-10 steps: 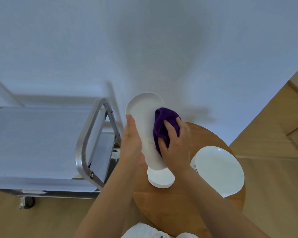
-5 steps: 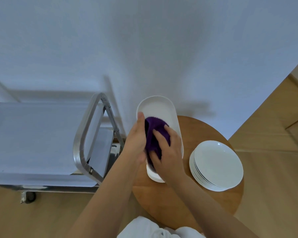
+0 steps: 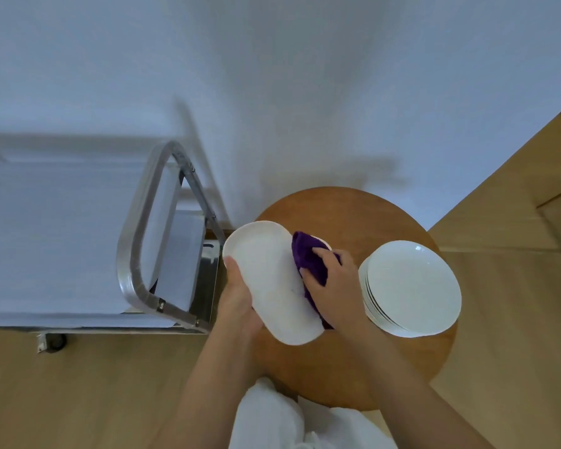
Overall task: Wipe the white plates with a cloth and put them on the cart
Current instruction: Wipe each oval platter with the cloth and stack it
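My left hand [image 3: 240, 296] grips the left edge of a white oval plate [image 3: 269, 280], held tilted above the round wooden table [image 3: 344, 215]. My right hand [image 3: 334, 283] holds a purple cloth [image 3: 305, 257] bunched against the plate's right side. A stack of round white plates [image 3: 408, 286] sits on the table's right part. The metal cart [image 3: 78, 241] with a pale top stands to the left, its tubular handle [image 3: 133, 254] facing the table. The edge of another white plate [image 3: 325, 243] peeks out behind the cloth.
A white wall [image 3: 272, 76] runs behind the table and cart. Wooden floor [image 3: 78, 384] lies in front, with a cart wheel [image 3: 54, 341] at the lower left. White clothing [image 3: 272, 419] shows at the bottom edge.
The view has tipped downward and the oval plate now sits lower, tilted leftward over the table. The cloth has moved from the plate's inner face to its right edge.
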Available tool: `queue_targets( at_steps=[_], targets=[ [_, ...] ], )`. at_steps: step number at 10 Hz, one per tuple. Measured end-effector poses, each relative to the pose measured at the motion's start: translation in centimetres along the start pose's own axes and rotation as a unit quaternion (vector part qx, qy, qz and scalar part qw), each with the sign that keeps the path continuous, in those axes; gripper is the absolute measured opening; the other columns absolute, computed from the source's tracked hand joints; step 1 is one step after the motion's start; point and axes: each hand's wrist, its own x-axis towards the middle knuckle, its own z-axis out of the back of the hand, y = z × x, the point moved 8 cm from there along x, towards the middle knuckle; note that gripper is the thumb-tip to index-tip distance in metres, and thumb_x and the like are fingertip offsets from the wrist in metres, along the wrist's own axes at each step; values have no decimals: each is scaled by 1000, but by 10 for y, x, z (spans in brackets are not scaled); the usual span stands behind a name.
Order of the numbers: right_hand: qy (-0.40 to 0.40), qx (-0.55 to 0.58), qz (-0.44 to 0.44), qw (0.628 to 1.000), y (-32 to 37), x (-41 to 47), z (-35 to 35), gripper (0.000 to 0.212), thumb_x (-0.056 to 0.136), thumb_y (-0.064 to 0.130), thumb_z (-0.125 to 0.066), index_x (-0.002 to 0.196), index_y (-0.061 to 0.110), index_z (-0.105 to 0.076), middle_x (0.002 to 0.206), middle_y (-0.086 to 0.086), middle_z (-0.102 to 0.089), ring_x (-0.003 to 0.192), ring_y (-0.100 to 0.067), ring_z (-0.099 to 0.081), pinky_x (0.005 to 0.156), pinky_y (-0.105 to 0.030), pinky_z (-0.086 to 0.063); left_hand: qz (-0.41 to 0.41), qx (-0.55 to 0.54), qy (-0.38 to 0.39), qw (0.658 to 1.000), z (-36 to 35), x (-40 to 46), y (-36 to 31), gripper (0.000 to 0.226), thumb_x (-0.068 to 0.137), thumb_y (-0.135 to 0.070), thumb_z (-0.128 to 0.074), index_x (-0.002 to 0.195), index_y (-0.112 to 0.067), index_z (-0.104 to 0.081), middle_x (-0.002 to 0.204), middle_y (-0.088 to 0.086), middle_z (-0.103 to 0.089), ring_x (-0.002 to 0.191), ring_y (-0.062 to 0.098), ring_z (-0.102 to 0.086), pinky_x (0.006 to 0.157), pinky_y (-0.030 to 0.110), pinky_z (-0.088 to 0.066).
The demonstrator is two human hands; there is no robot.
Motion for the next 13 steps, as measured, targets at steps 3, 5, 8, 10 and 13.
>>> queue_targets(
  at_steps=[3, 5, 8, 10, 13],
  targets=[
    [-3, 259, -194, 946, -44, -9, -5, 64, 70, 0, -70, 121, 29, -46, 116, 6, -52, 102, -14, -54, 67, -18, -51, -9, -47, -42, 998, 11, 2, 5, 42, 92, -55, -45, 109, -20, -60, 115, 4, -63, 102, 25, -62, 85, 45, -51],
    [15, 251, -151, 956, -45, 11, 24, 61, 67, -2, -68, 110, 38, -48, 102, 20, -55, 92, -8, -57, 58, -15, -48, -121, 164, 18, 979, 25, 11, -44, 16, 91, -34, -59, 102, -21, -59, 102, 1, -67, 93, 21, -65, 66, 32, -59],
    [-40, 304, -140, 941, -46, 36, 28, 53, 73, 12, -77, 104, 44, -48, 100, 24, -56, 90, 5, -57, 60, -10, -50, -126, 413, 1, 902, 27, 61, -93, 16, 93, -25, -58, 80, -17, -62, 67, 2, -64, 60, 10, -61, 46, 15, -50],
    [-69, 290, -182, 937, -63, 29, -9, 53, 75, 16, -76, 107, 44, -45, 104, 23, -54, 94, -1, -56, 64, -15, -53, -29, 245, 4, 969, 9, 137, -77, 6, 90, -13, -62, 94, -7, -61, 87, 6, -66, 75, 15, -64, 51, 19, -55],
    [-43, 250, -224, 941, -81, 23, -64, 57, 73, 11, -78, 115, 31, -45, 112, 10, -54, 101, -12, -54, 79, -23, -54, 53, 157, -48, 985, -24, 231, -35, 15, 88, -10, -65, 97, -11, -54, 94, 8, -64, 72, 14, -64, 46, 18, -54]
  ],
)
